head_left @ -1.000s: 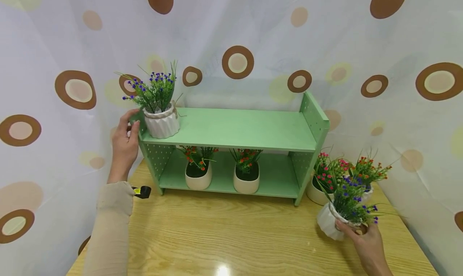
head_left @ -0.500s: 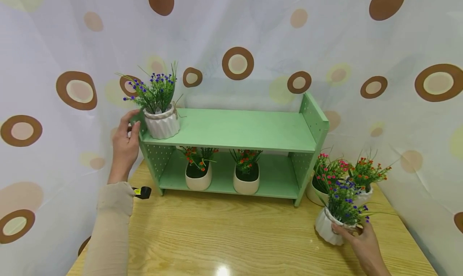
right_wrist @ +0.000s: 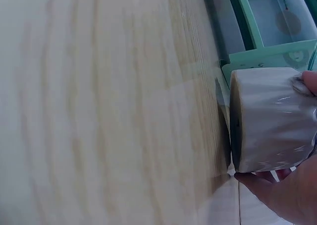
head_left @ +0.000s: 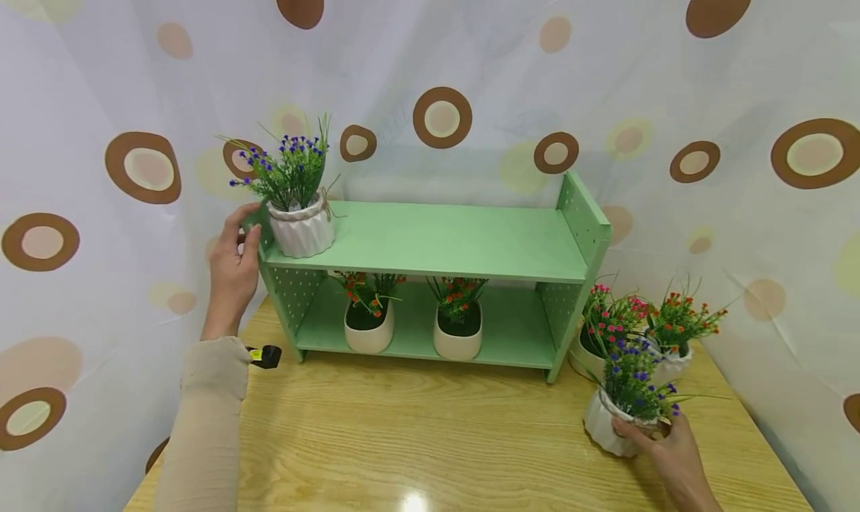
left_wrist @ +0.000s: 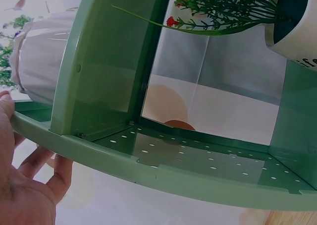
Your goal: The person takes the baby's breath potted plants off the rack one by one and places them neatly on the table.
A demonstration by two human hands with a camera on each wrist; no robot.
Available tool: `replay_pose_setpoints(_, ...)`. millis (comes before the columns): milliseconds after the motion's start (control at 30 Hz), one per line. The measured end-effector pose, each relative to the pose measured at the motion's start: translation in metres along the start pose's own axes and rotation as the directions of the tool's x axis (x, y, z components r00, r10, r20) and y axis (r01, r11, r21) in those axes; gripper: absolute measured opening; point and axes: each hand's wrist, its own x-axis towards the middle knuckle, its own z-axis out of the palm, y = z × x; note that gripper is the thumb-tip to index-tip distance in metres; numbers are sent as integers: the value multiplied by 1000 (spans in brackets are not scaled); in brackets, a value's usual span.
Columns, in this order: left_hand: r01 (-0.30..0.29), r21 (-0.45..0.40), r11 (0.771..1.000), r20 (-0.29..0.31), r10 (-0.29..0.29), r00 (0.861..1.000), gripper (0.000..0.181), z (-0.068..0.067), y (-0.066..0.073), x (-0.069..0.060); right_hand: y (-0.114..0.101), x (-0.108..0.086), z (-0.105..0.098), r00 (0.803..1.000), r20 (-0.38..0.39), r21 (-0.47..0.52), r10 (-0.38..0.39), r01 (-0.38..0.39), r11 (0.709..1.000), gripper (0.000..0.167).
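Observation:
My left hand (head_left: 233,277) grips the left side panel of the green two-tier shelf (head_left: 437,239). In the left wrist view, the thumb and fingers lie on either side of that panel (left_wrist: 148,173). Beside the hand, a white fluted pot (head_left: 302,232) with purple flowers stands on the top board. At the right, my right hand (head_left: 674,456) holds another white fluted pot (head_left: 605,426) of purple flowers by its rim and side. This pot leans, and its underside shows in the right wrist view, where the hand (right_wrist: 297,193) is partly cut off.
Two cream pots (head_left: 369,338) with red flowers stand on the lower board. Right of the shelf are a cream pot (head_left: 584,359) of pink flowers and a white pot (head_left: 672,366) of orange-red flowers. A small black object (head_left: 267,357) lies on the wooden table (head_left: 403,422) at left.
My right hand has moved the held flower pot slightly left and toward the front, and it leans a little less. The left hand has stayed on the shelf panel.

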Motion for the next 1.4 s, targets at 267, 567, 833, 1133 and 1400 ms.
replay_pose_setpoints(267,-15,-2,1000,-10,15,1000,40,0,-1,2,-2,-4,2,1000,-9,-35,-16,16,999,93)
replay_pose_setpoints(567,-9,2,1000,-15,9,1000,40,-2,-1,2,-1,-7,0,998,47,-117,48,-42,992,108)
replay_pose_setpoints(833,4,8,1000,-11,-3,1000,40,-3,-2,-1,3,-9,-2,998,49,-171,25,-16,985,100)
replay_pose_setpoints(1133,-14,11,1000,-13,14,1000,40,-1,-2,0,3,-10,-3,998,53,-178,39,-29,984,101)
replay_pose_setpoints(1400,-24,13,1000,-16,24,1000,40,1,-1,2,5,-9,-3,997,65,-152,33,-22,988,101)
